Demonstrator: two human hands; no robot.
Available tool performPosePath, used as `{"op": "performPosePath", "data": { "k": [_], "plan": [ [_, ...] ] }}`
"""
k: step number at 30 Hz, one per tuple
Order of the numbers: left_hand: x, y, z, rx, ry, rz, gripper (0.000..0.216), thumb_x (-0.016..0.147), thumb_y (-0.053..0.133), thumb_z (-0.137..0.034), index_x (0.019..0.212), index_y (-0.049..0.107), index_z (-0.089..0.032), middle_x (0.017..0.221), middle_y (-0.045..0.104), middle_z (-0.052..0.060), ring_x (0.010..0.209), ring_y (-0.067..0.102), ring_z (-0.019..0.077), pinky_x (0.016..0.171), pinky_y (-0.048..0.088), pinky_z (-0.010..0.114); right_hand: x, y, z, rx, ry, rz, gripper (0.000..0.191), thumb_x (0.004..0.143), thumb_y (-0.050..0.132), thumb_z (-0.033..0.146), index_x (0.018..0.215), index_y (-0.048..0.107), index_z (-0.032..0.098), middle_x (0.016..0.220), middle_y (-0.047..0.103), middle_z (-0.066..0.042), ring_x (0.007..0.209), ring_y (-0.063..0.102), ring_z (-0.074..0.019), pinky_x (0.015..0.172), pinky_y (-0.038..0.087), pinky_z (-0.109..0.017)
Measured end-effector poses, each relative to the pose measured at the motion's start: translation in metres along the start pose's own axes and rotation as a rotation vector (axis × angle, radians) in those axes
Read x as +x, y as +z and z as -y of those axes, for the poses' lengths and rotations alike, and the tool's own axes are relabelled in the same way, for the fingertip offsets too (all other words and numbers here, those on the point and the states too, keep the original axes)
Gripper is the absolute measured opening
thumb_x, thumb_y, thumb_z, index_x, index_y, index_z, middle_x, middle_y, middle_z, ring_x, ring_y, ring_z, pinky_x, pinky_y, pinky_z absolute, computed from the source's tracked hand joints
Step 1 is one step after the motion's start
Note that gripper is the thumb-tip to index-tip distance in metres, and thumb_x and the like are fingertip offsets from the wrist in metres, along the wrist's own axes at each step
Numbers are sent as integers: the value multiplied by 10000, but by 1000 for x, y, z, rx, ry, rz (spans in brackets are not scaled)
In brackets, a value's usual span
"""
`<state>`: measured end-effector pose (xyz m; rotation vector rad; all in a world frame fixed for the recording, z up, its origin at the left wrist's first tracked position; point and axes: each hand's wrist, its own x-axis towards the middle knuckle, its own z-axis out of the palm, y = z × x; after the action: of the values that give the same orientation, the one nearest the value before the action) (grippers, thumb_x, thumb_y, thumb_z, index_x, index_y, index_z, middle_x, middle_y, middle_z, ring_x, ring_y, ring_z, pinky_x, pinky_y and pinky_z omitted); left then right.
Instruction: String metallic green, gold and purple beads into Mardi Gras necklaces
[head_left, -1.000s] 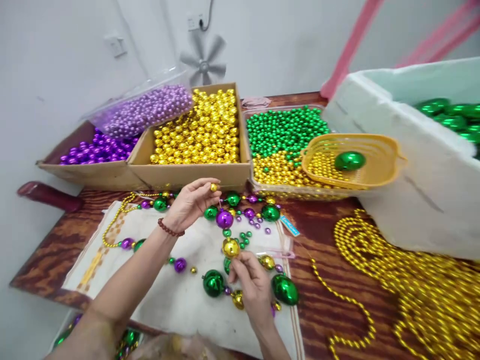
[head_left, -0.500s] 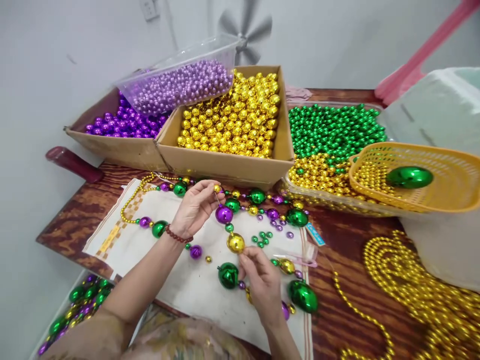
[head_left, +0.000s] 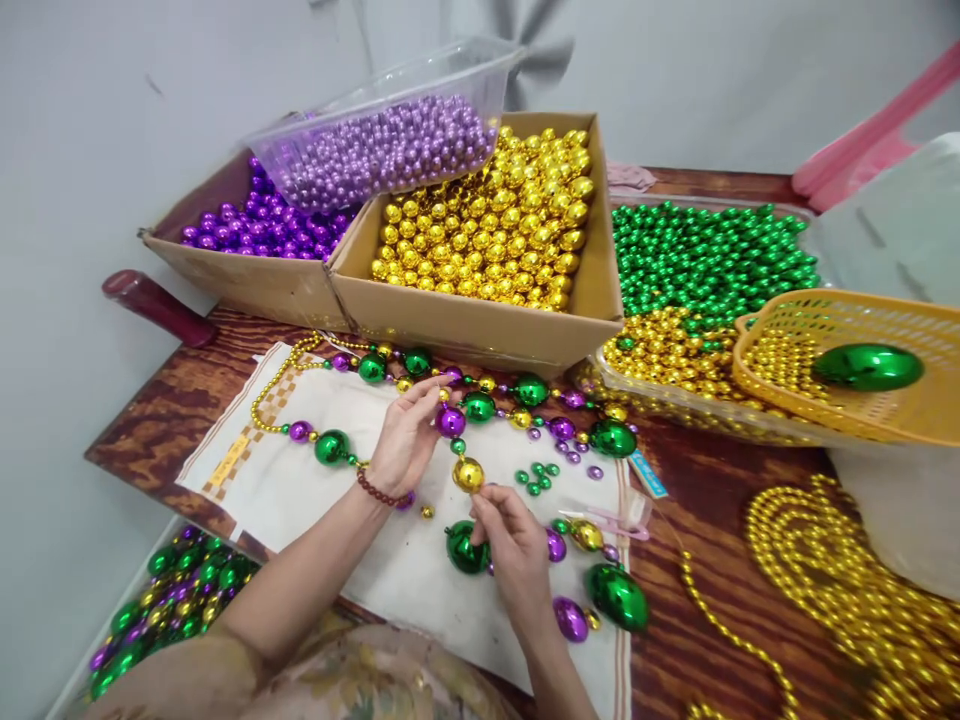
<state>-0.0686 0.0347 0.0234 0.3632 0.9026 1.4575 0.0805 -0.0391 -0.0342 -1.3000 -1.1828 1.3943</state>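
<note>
A string of beads runs between my hands: a small gold bead (head_left: 443, 396), a purple ball (head_left: 451, 422), a small green bead (head_left: 457, 447) and a larger gold ball (head_left: 468, 475). My left hand (head_left: 409, 430), with a red bead bracelet at its wrist, pinches the upper end by the small gold bead. At the lower end, the thumb and fingers of my right hand (head_left: 510, 535) are closed just under the gold ball. Behind that hand a large green ball (head_left: 466, 547) lies on the white cloth (head_left: 300, 505), partly hidden.
Cardboard boxes hold purple balls (head_left: 240, 235) and gold balls (head_left: 480, 225); a clear tub (head_left: 390, 150) rests tilted on them. Right are green beads (head_left: 712, 260), a yellow basket (head_left: 855, 420) and gold bead strands (head_left: 810, 560). A beaded necklace (head_left: 331, 447) curves across the cloth.
The view has shifted, so the boxes sit farther right. My left hand has come down closer to the purple ball, and the small gold bead now sits just above it.
</note>
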Motion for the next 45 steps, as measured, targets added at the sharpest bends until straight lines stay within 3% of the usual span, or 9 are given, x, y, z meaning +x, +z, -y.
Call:
{"op": "performPosePath", "data": {
  "k": [5, 11, 17, 20, 24, 31, 38, 43, 45],
  "plan": [
    [3, 3, 21, -39, -49, -6, 304, 839, 709, -383, 1058, 607, -198, 882, 632, -8, 710, 658, 100, 639, 541, 222, 3, 4, -6, -178, -44, -12, 262, 918, 558, 432, 820, 611, 195, 576, 542, 28, 481, 521, -122, 470, 399, -224],
    [19, 3, 38, 147, 69, 38, 341, 873, 636, -482, 1066, 589, -205, 803, 579, -30, 428, 475, 33, 320, 289, 143, 22, -8, 12, -311, -96, 86, 195, 907, 574, 367, 818, 646, 209, 676, 624, 5, 499, 566, -123, 496, 430, -236],
    [20, -8, 43, 480, 58, 178, 354, 866, 630, -503, 1043, 637, -196, 793, 603, -9, 430, 489, 47, 317, 298, 156, 77, -26, 44, -79, -191, -108, 210, 837, 656, 392, 908, 710, 202, 824, 648, -19, 494, 535, -92, 442, 435, -223],
    [16, -8, 47, 598, 83, 216, 324, 879, 620, -484, 1016, 667, -194, 733, 587, -11, 439, 491, 59, 346, 325, 166, 98, -22, 48, -10, -197, -37, 200, 774, 704, 379, 859, 722, 199, 874, 642, -23, 475, 515, -72, 397, 400, -210],
    [16, -9, 48, 690, 98, 287, 280, 893, 614, -439, 998, 687, -189, 668, 563, -18, 451, 479, 70, 399, 344, 180, 104, -16, 42, 61, -130, 19, 188, 763, 704, 373, 770, 655, 192, 641, 581, 37, 423, 458, -68, 409, 381, -207],
    [26, -25, 47, 873, 87, 482, 227, 869, 636, -358, 959, 730, -172, 721, 621, 15, 621, 502, 114, 587, 404, 203, 108, -46, 40, 343, -198, -434, 267, 840, 625, 446, 832, 484, 219, 747, 648, 36, 393, 458, -45, 383, 344, -178],
    [31, -19, 46, 914, 138, 569, 232, 895, 584, -351, 959, 719, -173, 750, 629, 24, 672, 522, 128, 633, 413, 214, 90, -35, 22, 336, -41, -81, 312, 736, 755, 436, 842, 592, 193, 774, 691, -12, 572, 621, -105, 440, 436, -183],
    [27, -8, 34, 919, 70, 639, 253, 908, 582, -388, 977, 705, -178, 699, 593, 2, 560, 475, 94, 527, 369, 193, 89, -36, 39, 365, -141, -207, 353, 879, 582, 566, 871, 467, 232, 661, 665, 33, 476, 621, -100, 391, 408, -165],
    [24, -1, 26, 904, 59, 650, 259, 907, 588, -399, 995, 703, -184, 698, 595, 2, 528, 496, 88, 497, 381, 191, 90, -42, 53, 373, -180, -166, 347, 878, 594, 568, 938, 479, 246, 676, 661, 43, 507, 642, -105, 404, 445, -167]
  ]
}}
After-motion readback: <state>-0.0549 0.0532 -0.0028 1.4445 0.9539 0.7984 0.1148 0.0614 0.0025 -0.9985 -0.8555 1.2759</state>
